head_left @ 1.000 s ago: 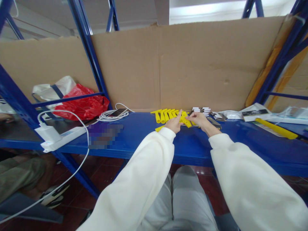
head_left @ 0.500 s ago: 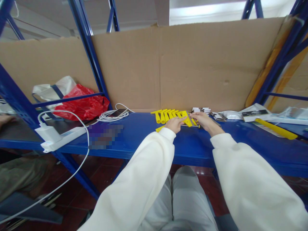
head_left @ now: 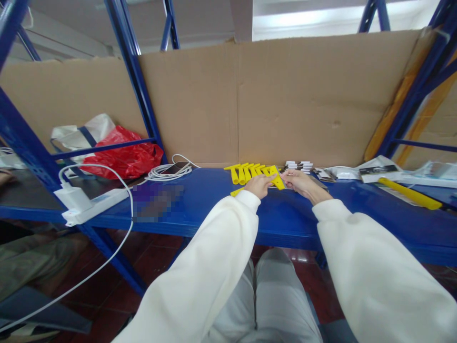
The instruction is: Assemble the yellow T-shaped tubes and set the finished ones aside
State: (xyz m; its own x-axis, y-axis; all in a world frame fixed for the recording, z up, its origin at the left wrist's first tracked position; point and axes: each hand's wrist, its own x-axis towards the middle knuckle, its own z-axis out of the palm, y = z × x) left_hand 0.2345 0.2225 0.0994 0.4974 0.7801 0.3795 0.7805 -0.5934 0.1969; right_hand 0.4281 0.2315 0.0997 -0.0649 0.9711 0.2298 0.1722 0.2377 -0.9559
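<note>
Clamping the yellow tool (head_left: 279, 183) between the hands, the left hand (head_left: 257, 185) apparently steadies it over the counter (head_left: 203, 205); the right hand (head_left: 302, 183) meets its three-o'clock edge, fingertips bunched, actual grip unclear. Beyond, toward ten o'clock, matching yellow pieces (head_left: 242, 177) lie aligned, presumably for orderly reach.

No writing can be read; the black label (head_left: 380, 170) on the white packet (head_left: 374, 178) is blurred.

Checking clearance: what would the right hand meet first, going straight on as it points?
Probably the flat yellow piece held in the left hand. The right hand looks close to its edge; contact unclear.
</note>
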